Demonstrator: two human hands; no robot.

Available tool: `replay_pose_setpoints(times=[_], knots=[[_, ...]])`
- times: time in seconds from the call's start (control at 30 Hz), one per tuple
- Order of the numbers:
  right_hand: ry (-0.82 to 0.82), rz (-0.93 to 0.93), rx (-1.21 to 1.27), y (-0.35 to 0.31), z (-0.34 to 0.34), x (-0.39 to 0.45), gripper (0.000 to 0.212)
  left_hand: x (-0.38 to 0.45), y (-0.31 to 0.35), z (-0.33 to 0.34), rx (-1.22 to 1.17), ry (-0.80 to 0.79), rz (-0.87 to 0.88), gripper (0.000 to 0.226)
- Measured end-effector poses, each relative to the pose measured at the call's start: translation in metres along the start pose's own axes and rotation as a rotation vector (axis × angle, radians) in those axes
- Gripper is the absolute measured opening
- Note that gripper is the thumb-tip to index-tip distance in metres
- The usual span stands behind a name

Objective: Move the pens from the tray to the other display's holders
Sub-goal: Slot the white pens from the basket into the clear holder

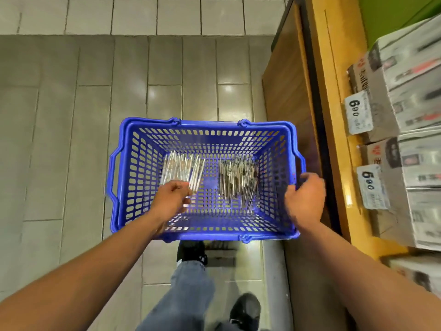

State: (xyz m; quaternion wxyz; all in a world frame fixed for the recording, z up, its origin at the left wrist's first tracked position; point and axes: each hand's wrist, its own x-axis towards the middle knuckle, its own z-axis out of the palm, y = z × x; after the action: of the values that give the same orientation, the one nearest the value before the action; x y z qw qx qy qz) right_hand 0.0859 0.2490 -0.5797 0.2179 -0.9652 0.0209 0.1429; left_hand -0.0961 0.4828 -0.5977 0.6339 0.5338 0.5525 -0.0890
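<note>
Pens [182, 170] are gripped by the left hand [170, 199] for lifting out, while the right hand [305, 199] grips the basket [207, 126] rim to steady it

Left hand [170, 199] gripping pens [182, 172] in blue basket [207, 126], right hand [306, 199] on rim

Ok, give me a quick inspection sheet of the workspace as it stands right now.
Surface: grey tiled floor; the blue basket sits on it.
Job's things: two bunches of pens in the basket, a lighter bunch on the left and a darker bunch on the right.
Clutter: nothing seen.
Grippers: left hand is inside the basket, holding the near end of the lighter bunch; right hand is curled at the basket's right rim, grip blurred.
Cables: nothing seen.
Surroundings: wooden display shelf on the right with blurred boxed stock and price tags; the person's shoes and jeans below.
</note>
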Motion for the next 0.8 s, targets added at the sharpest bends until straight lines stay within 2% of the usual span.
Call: replay_pose_setpoints(times=[0.07,0.17,0.23,0.3,0.37,0.43,0.53,0.6,0.8], knots=[[-0.042,0.078,-0.057,-0.001,-0.004,0.0,0.05,-0.008,0.004,-0.018,0.051,0.113,0.069,0.014],[-0.103,0.21,-0.081,-0.005,0.007,0.005,0.061,-0.008,0.001,-0.047,0.202,0.382,0.173,0.021],[-0.063,0.264,-0.054,-0.007,0.02,0.009,0.063,0.003,-0.004,-0.066,0.325,0.577,0.179,0.042],[-0.022,0.3,-0.043,-0.003,0.034,0.013,0.064,0.017,-0.009,-0.085,0.353,0.708,0.111,0.063],[-0.035,0.374,-0.03,0.003,0.044,0.019,0.066,0.031,-0.016,-0.099,0.296,0.722,0.023,0.073],[-0.057,0.448,0.019,0.012,0.048,0.024,0.064,0.043,-0.022,-0.106,0.202,0.678,-0.044,0.064],[-0.015,0.425,0.172,0.021,0.05,0.029,0.042,0.055,-0.025,-0.117,0.023,0.668,-0.1,0.037],[0.004,0.41,0.246,0.022,0.05,0.03,0.046,0.059,-0.024,-0.123,-0.12,0.64,-0.129,0.037],[-0.03,0.356,0.337,0.003,0.029,0.017,0.043,0.032,-0.021,-0.143,-0.203,0.64,-0.114,0.033]])
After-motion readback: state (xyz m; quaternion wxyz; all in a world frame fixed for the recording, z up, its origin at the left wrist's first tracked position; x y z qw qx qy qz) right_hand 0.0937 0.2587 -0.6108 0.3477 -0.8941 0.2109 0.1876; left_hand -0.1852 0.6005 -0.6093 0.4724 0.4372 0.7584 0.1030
